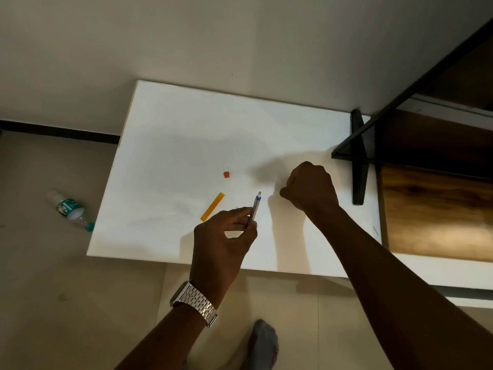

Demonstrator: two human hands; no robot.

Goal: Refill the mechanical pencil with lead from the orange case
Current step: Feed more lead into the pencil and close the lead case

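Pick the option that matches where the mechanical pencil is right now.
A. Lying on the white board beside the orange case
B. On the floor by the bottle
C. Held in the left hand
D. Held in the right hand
C: the left hand, the one with the wristwatch, grips the mechanical pencil above the white board.

A smooth matt white worktop (186,124) is seen beside a grained wood shelf (437,209), with a translucent orange plastic case (212,206) and a linked metal watchband (196,303).

Bottle (70,206) label: print unreadable
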